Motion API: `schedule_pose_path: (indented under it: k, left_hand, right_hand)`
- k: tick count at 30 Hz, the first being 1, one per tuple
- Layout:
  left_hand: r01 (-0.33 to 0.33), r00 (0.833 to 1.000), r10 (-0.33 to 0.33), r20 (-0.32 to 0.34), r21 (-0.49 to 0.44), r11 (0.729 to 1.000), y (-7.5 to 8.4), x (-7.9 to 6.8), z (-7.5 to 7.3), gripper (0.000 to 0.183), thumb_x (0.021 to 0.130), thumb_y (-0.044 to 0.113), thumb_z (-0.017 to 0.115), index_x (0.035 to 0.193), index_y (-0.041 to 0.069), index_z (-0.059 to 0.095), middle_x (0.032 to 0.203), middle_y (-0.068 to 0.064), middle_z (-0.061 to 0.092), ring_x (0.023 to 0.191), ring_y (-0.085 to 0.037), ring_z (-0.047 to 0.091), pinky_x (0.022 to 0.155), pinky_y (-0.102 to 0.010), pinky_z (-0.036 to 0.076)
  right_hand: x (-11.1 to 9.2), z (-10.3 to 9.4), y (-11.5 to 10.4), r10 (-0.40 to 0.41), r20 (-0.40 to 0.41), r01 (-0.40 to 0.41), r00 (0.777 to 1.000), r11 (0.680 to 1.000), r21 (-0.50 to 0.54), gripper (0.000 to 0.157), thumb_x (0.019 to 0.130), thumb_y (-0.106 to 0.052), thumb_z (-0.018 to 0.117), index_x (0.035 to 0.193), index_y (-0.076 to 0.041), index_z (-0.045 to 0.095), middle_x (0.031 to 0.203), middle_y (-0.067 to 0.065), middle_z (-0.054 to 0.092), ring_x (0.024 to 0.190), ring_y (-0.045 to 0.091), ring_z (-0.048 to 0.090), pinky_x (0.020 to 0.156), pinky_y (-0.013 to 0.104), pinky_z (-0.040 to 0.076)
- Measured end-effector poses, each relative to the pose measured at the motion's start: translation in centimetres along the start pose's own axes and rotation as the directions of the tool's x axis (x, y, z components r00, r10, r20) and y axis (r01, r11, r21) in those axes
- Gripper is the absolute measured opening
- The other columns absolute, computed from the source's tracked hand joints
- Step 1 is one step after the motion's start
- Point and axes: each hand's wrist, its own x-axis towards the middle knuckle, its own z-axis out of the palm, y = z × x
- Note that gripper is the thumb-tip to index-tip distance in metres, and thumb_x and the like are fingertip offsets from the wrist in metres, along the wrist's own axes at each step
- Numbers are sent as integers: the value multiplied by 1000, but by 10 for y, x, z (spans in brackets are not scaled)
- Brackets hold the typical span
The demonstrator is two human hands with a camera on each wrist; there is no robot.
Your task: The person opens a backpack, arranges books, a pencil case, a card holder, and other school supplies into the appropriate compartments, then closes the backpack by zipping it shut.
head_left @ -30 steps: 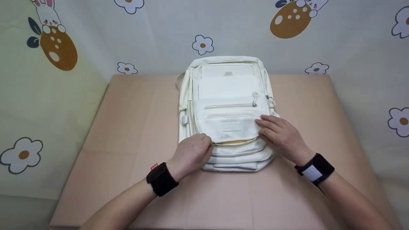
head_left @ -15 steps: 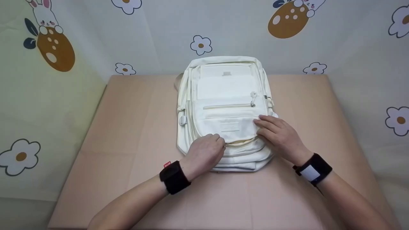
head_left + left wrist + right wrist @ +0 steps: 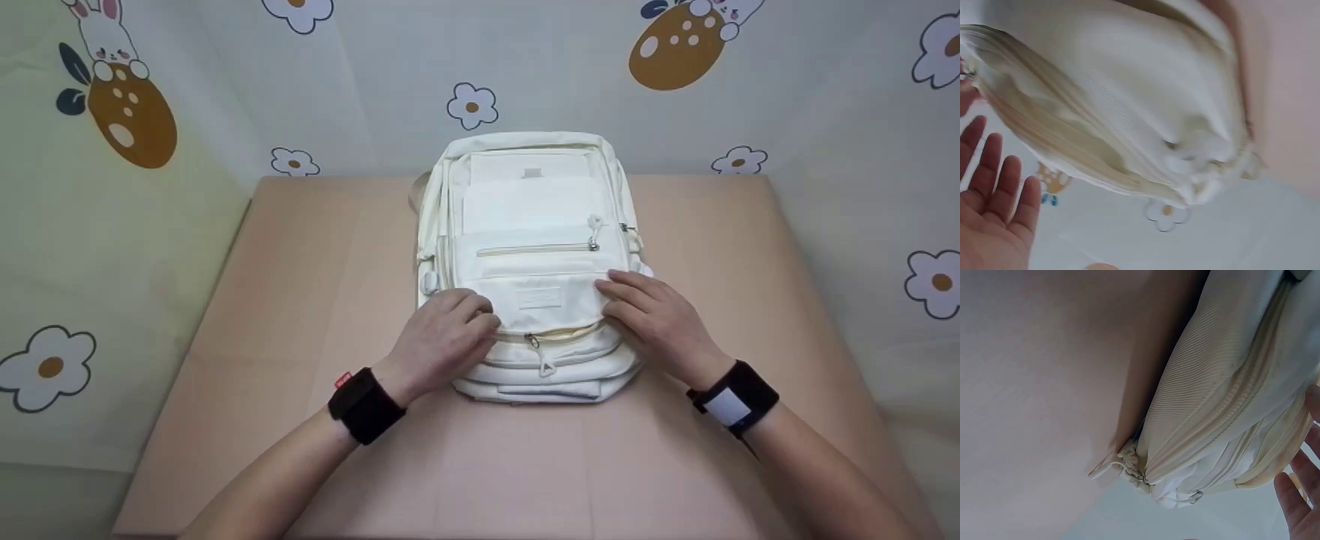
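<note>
A cream backpack (image 3: 540, 202) lies on its back, top facing away, with its front pocket's curved zip partly undone along the lower edge. The zip pull (image 3: 546, 367) hangs free below the pocket, between my hands. My left hand (image 3: 442, 334) is at the pocket's lower left edge, fingers loosely bent and away from the pull. In the left wrist view, its fingers (image 3: 1002, 191) are spread and relaxed beside the bag. My right hand (image 3: 664, 322) holds the pocket's right edge, fingers (image 3: 1292, 498) on the front panel and thumb (image 3: 1312, 402) at its side.
The bag rests on a pinkish-beige table (image 3: 322, 262). Cloth with printed flowers and rabbits (image 3: 375, 82) hangs behind it and along both sides. A second short zip (image 3: 536, 250) with a charm crosses the front panel.
My left hand first slid right along the zip, then released the pull and moved back left, its fingers loosening. The pull now shows. My right hand has stayed in place.
</note>
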Motion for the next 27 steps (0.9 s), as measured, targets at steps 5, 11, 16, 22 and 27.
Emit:
schedule_pose_path:
  k: [5,11,16,22,27]
  left_hand:
    - [-22,999,24,27,-52,998,-18,-8,4,8,94,15,74,102,13,74,110,-4,67,107,-24,60,99,-39,48]
    - [-46,999,47,3,-76,996,-18,-8,10,3,93,13,74,96,14,74,106,0,68,102,-21,63,89,-35,52]
    - [-19,1000,18,-21,-63,998,-14,-7,11,3,92,10,74,91,13,73,98,0,66,92,-20,62,80,-32,53]
    - [9,1000,-10,-11,-76,997,-13,-7,10,5,92,10,74,90,14,73,93,0,64,87,-20,61,74,-33,52]
    - [16,1000,-15,4,-80,997,-12,-6,9,6,93,10,74,90,15,72,92,0,63,86,-20,60,72,-33,52]
  right_hand:
    - [-1,0,-2,4,1,-4,1000,1000,-13,22,85,2,77,105,-6,70,140,10,62,134,33,52,108,47,42]
    - [2,-1,-8,15,-22,-16,1000,999,-33,13,90,-2,71,103,-5,71,137,12,64,132,33,55,109,45,41]
    - [12,-3,-28,17,-101,-18,995,1000,-14,18,92,-10,64,106,-4,73,122,13,71,117,32,64,100,45,48]
    - [30,1,-68,-3,-137,5,991,1000,14,7,86,-9,75,93,-10,74,88,-1,70,80,20,62,66,36,48]
    - [42,14,-86,58,-75,-62,995,997,-39,15,84,-23,83,82,-13,72,75,-5,64,66,17,55,56,33,44]
